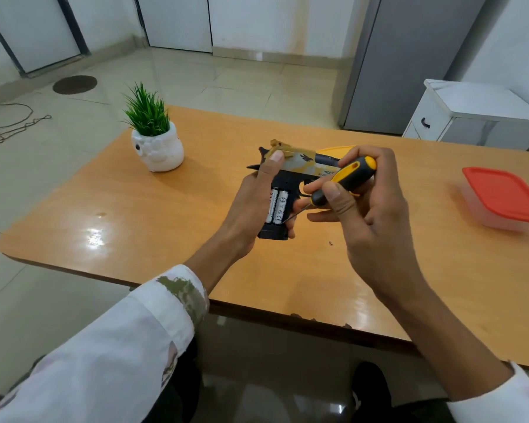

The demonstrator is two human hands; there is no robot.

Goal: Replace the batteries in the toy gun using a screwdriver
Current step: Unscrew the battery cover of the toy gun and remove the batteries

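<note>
The toy gun (298, 166), tan on top with a black grip, is held above the table by my left hand (251, 206), thumb up along its rear. The grip's battery bay is uncovered and two white batteries (277, 207) sit in it side by side. My right hand (370, 209) grips a black and yellow screwdriver (347, 178); its thin metal shaft slants down left and its tip touches the lower end of the batteries. A small dark screw (330, 243) lies on the table just right of the gun's butt.
The wooden table (165, 227) carries a white pot with a green plant (156, 138) at the back left and a clear box with a red lid (504, 196) at the right. A yellow lid (333, 149) shows behind the gun. White cabinet beyond the table's right corner.
</note>
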